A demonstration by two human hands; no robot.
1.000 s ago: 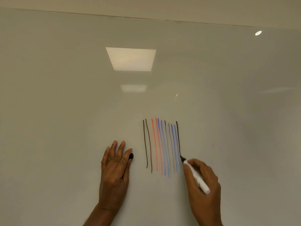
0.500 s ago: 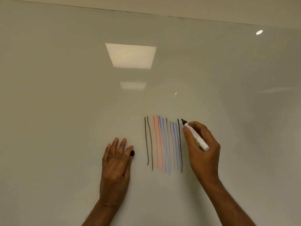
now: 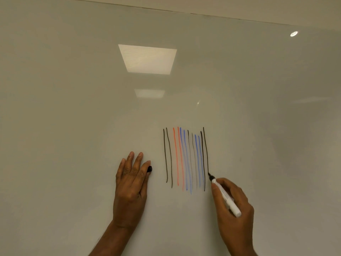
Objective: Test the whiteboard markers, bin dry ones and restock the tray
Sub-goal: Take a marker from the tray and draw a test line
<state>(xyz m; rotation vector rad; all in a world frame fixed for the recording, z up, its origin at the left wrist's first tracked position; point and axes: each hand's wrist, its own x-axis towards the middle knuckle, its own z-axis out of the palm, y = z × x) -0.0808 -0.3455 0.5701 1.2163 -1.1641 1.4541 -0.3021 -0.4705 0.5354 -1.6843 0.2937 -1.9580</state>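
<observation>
The whiteboard (image 3: 73, 126) fills the view. Several vertical test lines (image 3: 184, 157) in black, red, blue and faint grey run down its middle. My right hand (image 3: 234, 218) grips a white marker (image 3: 226, 197). Its black tip touches the board at the lower end of the rightmost black line. My left hand (image 3: 131, 187) lies flat on the board left of the lines, fingers straight, with a black marker cap (image 3: 149, 169) pinched at the index finger. The thumb is hidden.
Ceiling lights (image 3: 147, 59) reflect in the glossy board above the lines. The board's top edge (image 3: 203, 14) runs across the upper part of the view. No tray or bin is in sight.
My right hand lifted the marker to the top of the lines, then drew a new black line downward at the far right. My left hand stayed put.
</observation>
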